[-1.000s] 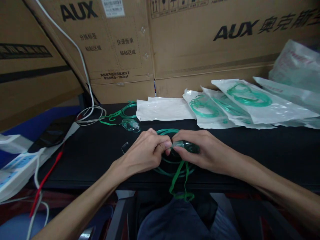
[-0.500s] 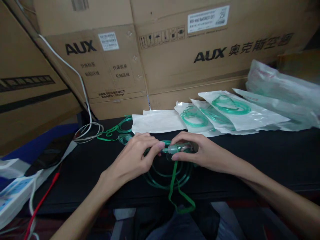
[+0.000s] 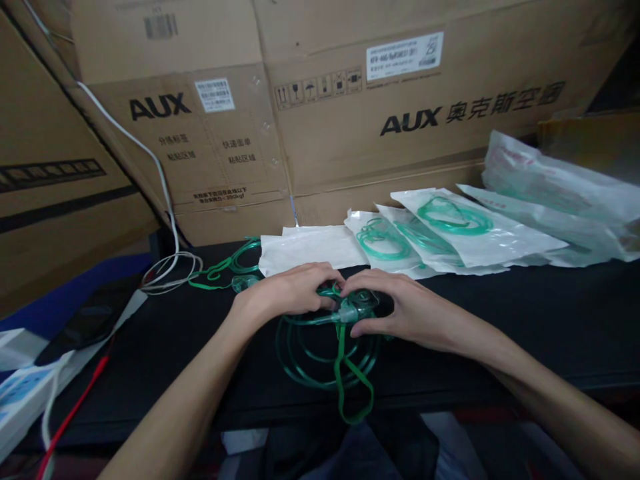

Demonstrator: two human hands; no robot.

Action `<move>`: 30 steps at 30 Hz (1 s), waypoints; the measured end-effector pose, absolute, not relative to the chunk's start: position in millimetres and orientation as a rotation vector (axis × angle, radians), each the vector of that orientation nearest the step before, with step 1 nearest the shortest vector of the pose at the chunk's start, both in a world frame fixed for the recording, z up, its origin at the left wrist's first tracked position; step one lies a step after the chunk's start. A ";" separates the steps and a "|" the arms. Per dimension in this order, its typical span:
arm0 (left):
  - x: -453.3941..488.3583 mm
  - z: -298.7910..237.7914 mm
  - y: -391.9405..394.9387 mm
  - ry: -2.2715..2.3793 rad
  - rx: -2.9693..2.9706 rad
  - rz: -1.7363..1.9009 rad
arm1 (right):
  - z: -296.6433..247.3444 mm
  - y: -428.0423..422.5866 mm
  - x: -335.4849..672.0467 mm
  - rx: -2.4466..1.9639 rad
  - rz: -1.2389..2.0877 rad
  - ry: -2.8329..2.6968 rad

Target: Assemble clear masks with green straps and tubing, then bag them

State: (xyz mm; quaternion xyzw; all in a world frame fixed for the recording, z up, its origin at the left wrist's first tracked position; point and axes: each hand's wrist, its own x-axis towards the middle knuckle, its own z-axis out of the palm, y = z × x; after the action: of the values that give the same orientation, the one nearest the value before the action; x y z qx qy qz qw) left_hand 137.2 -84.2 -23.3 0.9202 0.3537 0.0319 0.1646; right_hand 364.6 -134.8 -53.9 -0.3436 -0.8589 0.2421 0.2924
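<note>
My left hand (image 3: 290,293) and my right hand (image 3: 395,310) meet over a clear green oxygen mask (image 3: 357,305) on the black table (image 3: 525,320). The right hand's fingers wrap the mask. Fingers of the left hand are curled on the green tubing (image 3: 320,350) where it joins the mask. The tubing lies coiled in front of the hands. A green elastic strap (image 3: 353,390) hangs over the table's near edge.
Sealed packets with green tubing (image 3: 440,230) and a flat white packet (image 3: 310,247) lie at the back. A second mask with tubing (image 3: 235,270) rests at the back left beside a white cable (image 3: 170,273). Cardboard boxes (image 3: 350,113) wall the rear. A red lead (image 3: 75,407) and white device (image 3: 20,393) are at left.
Both hands moved away from me and lowered the mask toward the table. The coil of tubing now shows more fully in front of them. The camera tilted up.
</note>
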 end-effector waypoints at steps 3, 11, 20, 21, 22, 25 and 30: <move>137.9 -32.8 -84.0 1.050 2.641 0.127 | -54.5 -134.7 365.6 -0.914 0.631 -2.291; 140.2 -38.3 -89.3 1.097 2.781 0.224 | -54.7 -132.7 367.0 -0.928 0.650 -2.196; 133.8 -33.9 -89.1 1.157 2.637 0.140 | -54.4 -134.4 366.2 -1.070 0.676 -2.159; 134.6 -31.7 -89.9 1.181 2.637 0.112 | -54.6 -134.4 365.8 -1.097 0.665 -2.160; 135.6 -29.6 -91.1 1.200 2.645 0.084 | -54.8 -134.5 365.3 -1.120 0.660 -2.159; 139.1 -25.4 -95.4 1.261 2.679 0.030 | -55.3 -135.7 363.6 -1.147 0.684 -2.151; 139.0 -21.3 -98.4 1.314 2.636 0.314 | -57.0 -138.3 360.0 -1.142 0.745 -2.088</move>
State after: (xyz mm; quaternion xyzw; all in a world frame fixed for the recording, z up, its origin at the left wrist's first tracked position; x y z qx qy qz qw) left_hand 139.0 -98.4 -21.3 0.8864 0.4418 0.1054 0.0895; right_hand 360.0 -138.3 -57.0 -0.4340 -0.7938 0.2833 0.3182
